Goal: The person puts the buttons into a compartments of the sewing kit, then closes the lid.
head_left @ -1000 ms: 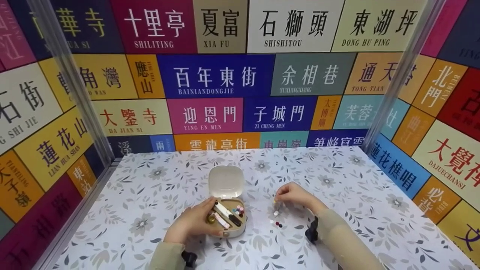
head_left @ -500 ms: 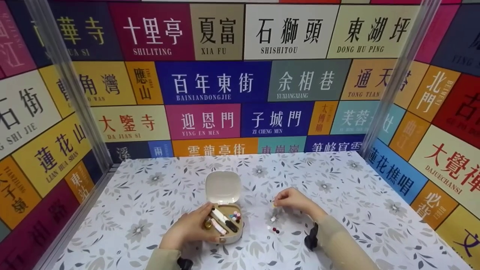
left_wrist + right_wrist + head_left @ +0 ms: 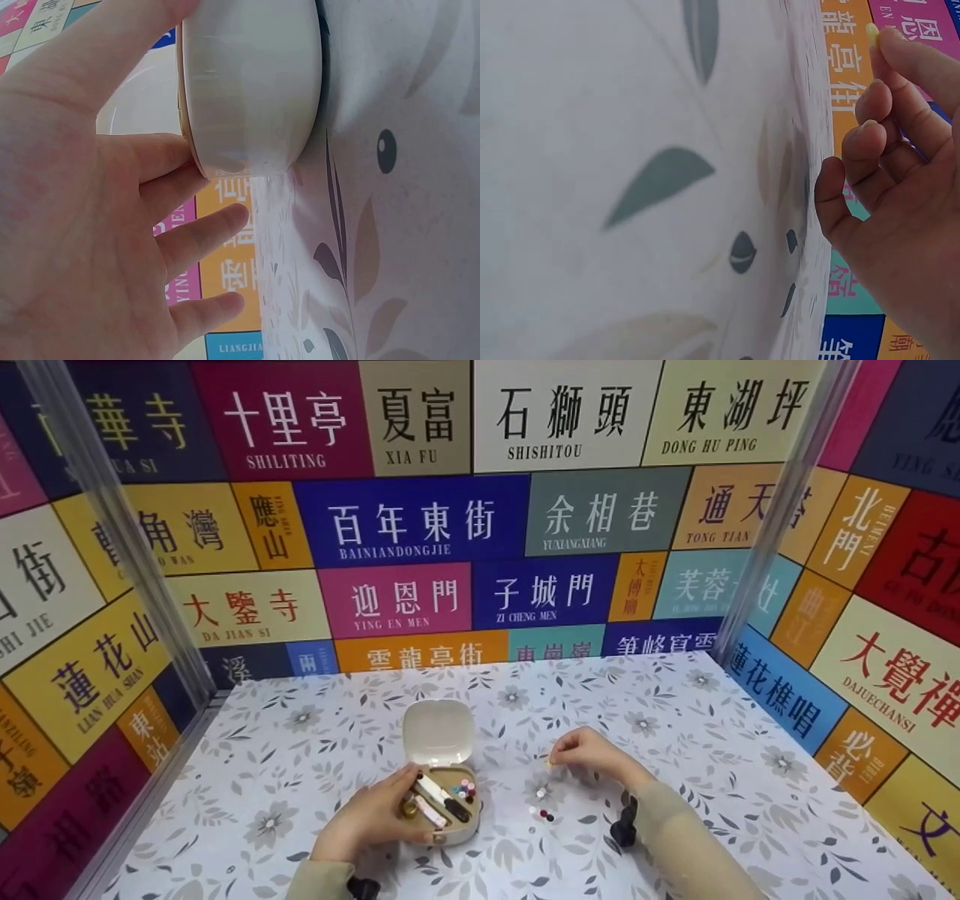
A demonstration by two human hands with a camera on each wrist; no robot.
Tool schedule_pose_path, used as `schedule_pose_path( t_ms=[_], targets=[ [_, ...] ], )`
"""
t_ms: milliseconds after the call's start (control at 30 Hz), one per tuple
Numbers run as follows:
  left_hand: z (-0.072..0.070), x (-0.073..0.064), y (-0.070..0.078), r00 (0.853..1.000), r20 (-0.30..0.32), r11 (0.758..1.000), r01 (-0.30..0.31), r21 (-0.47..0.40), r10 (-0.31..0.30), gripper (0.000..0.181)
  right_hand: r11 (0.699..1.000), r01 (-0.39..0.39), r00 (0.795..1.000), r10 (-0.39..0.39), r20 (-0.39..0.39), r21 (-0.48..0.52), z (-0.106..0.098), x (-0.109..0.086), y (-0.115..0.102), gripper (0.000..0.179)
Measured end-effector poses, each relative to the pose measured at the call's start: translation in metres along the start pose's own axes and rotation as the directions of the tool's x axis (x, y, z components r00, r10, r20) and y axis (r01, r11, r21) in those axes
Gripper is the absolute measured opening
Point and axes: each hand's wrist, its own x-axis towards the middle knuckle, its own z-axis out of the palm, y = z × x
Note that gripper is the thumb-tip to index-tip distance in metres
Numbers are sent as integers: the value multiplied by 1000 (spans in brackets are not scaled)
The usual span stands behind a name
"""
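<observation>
A cream box [image 3: 459, 835] stands on the table with its lid [image 3: 439, 731] raised at the back. My left hand [image 3: 367, 814] grips its left side, the thumb at the front and the fingers toward the back; in the left wrist view two other fingers stick out clear of the box wall [image 3: 251, 82]. Inside lie a white pen-like stick [image 3: 433, 786] with a black end, a pale pink-and-white stick [image 3: 430, 811], a gold round piece [image 3: 409, 808] and several coloured buttons [image 3: 465, 789]. Right of the box, my right hand [image 3: 589, 754] pinches a small yellow button [image 3: 872, 34] between thumb and forefinger.
Below my right hand, a white button [image 3: 540, 794], a dark red button [image 3: 543, 813] and a black button [image 3: 550, 818] lie on the flowered tablecloth [image 3: 360, 712]. Panels with large printed characters [image 3: 412, 525] enclose the table at the back and both sides.
The head view has shifted slightly. Both hands keep their places, the left on the box and the right pinching the yellow button just above the table.
</observation>
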Motion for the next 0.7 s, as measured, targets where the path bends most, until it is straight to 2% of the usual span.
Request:
schedule_pose_path(
  t_ms=[133, 233, 367, 500, 700],
  targets=[
    [0, 0, -1, 1000, 7, 1000, 9, -9, -9, 117, 999, -15, 1000, 14, -24, -37, -1, 1, -3, 17],
    [0, 0, 0, 1000, 2, 1000, -5, 19, 5, 117, 999, -13, 999, 12, -35, -38, -1, 1, -5, 17],
    [0, 1, 1, 1000, -9, 999, -25, 47, 25, 116, 1000, -5, 1000, 5, -25, -4, 0, 2, -8, 17],
    [0, 1, 2, 1000, -8, 999, -8, 36, 9, 116, 1000, -20, 999, 20, -30, -23, 1, 3, -11, 16],
    [0, -1, -1, 1000, -12, 1000, -10, 18, 11, 118, 998, -10, 1000, 8, -25, -63, 3, -5, -40, 17]
  ],
)
